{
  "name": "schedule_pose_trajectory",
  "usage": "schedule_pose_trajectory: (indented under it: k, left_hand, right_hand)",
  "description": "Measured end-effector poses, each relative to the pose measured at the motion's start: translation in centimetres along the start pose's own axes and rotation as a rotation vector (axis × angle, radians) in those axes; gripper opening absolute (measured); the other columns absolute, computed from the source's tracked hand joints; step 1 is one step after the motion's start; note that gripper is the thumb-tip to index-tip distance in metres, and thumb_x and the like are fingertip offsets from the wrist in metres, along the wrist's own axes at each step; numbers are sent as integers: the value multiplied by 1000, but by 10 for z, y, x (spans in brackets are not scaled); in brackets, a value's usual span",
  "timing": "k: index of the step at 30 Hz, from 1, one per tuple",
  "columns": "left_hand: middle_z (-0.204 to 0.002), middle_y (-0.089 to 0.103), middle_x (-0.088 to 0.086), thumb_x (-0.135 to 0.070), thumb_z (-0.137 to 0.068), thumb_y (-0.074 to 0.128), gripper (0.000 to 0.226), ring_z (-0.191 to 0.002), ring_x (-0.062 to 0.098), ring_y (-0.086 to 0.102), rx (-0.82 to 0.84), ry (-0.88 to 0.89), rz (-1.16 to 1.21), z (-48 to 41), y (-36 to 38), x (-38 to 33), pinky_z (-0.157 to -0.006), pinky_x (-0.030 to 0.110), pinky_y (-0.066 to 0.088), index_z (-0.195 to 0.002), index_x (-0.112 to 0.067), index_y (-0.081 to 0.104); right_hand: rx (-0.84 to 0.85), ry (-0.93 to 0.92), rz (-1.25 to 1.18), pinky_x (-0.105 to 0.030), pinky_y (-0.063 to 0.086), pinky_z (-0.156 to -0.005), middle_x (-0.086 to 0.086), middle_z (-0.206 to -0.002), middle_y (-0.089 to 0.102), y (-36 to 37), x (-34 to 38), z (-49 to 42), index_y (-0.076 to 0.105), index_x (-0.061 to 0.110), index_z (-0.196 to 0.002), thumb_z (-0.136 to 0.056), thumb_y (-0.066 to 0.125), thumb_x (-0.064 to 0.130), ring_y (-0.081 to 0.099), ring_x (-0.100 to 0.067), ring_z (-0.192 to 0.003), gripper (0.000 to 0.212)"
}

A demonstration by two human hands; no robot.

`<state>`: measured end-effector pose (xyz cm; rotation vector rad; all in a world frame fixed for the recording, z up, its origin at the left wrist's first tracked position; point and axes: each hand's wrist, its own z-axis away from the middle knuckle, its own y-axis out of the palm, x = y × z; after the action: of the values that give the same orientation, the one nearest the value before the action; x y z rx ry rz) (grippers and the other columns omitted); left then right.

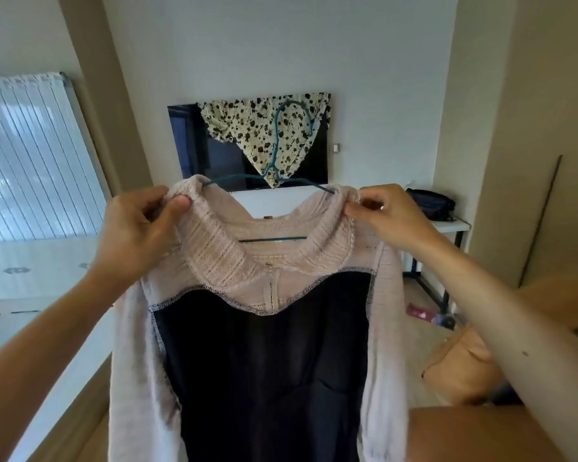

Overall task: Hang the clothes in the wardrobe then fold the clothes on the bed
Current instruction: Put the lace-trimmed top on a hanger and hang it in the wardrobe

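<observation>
White wall behind carries one black television (pixel 194 141) draped with one floral cloth (pixel 241 125). At centre frame, the left hand (pixel 137 225) and right hand (pixel 391 215) each pinch a shoulder of one pink-knit-and-navy top (pixel 267 345) on one teal wire hanger (pixel 274 151).

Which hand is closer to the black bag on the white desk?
Right. The right hand pinches the top by one shoulder, just left of the black bag; the left hand grips the other shoulder, farther left.
</observation>
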<state>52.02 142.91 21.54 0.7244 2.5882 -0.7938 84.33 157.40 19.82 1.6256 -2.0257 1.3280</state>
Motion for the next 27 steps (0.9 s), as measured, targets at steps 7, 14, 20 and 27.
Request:
schedule_pose_trajectory:
  k: [7, 14, 20, 27]
  left_hand:
    - [-50, 47, -17, -22, -98, 61, 43, -46, 4, 36, 10, 21, 87, -54, 69, 75, -45, 13, 24, -58, -32, 50]
    - [-63, 54, 24, -38, -98, 61, 48, -55, 39, 48, 163, 131, 232, -138, 161, 179, -46, 42, 39, -75, 4, 61]
    - [-79, 68, 26, -50, -90, 64, 50, -65, 50, 61, 447, 133, 400, -233, 255, 229, -52, 57, 51, -86, 0, 67]
    - [-69, 71, -8, -24, -100, 56, 19, -56, 2, 59, 783, 109, 536, -305, 403, 251, -55, 17, 44, -87, -18, 69]
  right_hand:
    - [7, 44, 41, -33, 33, -65, -13, -68, 60, 38, -78, -97, 64, 0, -76, -90, 68, 28, 49, -14, -66, 32]
    - [-152, 114, 86, -33, 37, -66, -22, -82, 66, 69, -163, -190, 69, 7, -84, -80, 60, 43, 52, -11, -70, 37]
    - [-335, 208, 214, -37, 45, -69, -24, -89, 68, 59, -233, -261, 70, 1, -88, -85, 65, 32, 61, -22, -78, 31]
    - [-433, 334, 343, -23, 40, -75, -1, -96, 65, 28, -330, -313, 69, 30, -91, -93, 64, 9, 60, -15, -92, 21]
